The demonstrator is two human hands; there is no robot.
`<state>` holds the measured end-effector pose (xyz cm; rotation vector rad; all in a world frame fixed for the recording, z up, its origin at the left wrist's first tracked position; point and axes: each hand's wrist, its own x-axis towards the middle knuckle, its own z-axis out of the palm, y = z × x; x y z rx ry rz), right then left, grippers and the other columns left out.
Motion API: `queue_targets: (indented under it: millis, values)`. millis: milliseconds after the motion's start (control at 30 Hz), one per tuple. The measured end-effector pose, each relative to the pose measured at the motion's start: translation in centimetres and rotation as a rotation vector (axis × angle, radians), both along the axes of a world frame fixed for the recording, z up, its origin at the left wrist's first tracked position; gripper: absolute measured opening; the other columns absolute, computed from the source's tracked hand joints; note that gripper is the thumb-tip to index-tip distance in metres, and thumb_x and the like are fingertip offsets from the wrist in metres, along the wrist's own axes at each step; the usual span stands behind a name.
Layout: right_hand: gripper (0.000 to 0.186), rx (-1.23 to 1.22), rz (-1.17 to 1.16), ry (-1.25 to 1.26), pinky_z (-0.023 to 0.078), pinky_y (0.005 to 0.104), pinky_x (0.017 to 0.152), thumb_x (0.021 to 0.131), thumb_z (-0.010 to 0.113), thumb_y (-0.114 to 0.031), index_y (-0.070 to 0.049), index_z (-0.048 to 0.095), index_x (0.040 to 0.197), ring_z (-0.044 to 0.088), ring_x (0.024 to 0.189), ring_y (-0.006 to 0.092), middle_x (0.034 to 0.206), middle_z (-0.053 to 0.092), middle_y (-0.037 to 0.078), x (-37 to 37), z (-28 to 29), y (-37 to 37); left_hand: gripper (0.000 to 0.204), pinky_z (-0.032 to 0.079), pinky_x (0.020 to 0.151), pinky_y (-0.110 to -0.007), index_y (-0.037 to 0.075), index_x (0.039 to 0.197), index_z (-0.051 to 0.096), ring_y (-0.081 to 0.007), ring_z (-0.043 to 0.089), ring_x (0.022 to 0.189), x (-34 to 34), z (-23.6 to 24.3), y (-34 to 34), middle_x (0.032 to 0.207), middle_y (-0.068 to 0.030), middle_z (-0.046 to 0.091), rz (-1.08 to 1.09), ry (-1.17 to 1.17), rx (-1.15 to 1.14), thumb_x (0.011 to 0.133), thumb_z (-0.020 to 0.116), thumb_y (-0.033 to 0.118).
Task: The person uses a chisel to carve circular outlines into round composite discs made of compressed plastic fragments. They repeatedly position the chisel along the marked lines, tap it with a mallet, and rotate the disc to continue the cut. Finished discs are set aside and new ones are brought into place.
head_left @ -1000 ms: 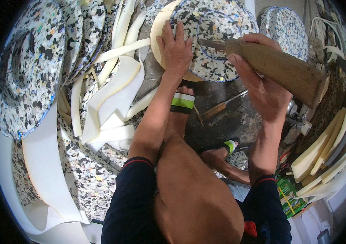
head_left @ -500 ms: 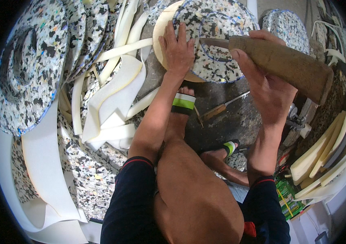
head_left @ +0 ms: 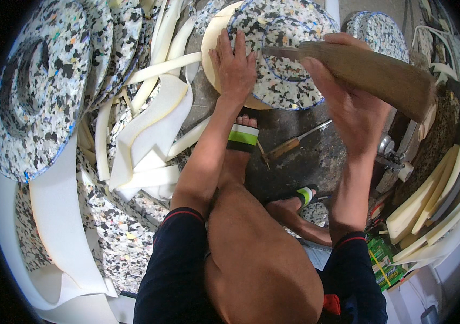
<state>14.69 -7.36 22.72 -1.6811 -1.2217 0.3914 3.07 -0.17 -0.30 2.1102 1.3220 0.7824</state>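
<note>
Steadying the speckled foam disc [head_left: 289, 98] seems key: left hand [head_left: 235, 67] spread flat at its left edge, right hand [head_left: 351, 105] gripping the wooden-handled knife [head_left: 370, 75] over its inner blue ring [head_left: 288, 81]. Blade [head_left: 284, 52] should likely track that line; disc overlies pale round board [head_left: 212, 48].

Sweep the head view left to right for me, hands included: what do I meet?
Large speckled foam ring, wavy white foam offcut, left hand on the blue-edged foam disc, right hand around a wooden handle, curved foam strips.
</note>
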Motion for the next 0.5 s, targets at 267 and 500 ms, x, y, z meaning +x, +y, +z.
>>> queue_targets:
  millis: [267,500]
  values:
    - [0.033,-0.095,0.039,-0.11,0.057,0.0258,0.08,0.087,0.08,-0.001,0.001,0.067,0.117,0.068,0.092,0.0107,0.105,0.072,0.007,0.3,-0.7,0.3,0.063,0.022,0.118,-0.065,0.009,0.154,0.042,-0.0453,0.035,0.145,0.1,0.2,0.1,0.16,-0.0259,0.028,-0.002,0.02,-0.006,0.098,0.062,0.029]
    - [0.036,-0.015,0.027,0.029,0.06,0.0246,0.081,0.087,0.079,0.004,0.004,0.066,0.12,0.069,0.095,0.0117,0.106,0.072,0.01,0.1,-1.1,1.1,0.062,0.023,0.118,-0.065,0.009,0.153,0.043,-0.0451,0.035,0.145,0.1,0.1,0.1,0.16,-0.0261,0.028,-0.001,0.027,-0.013,0.098,0.063,0.031]
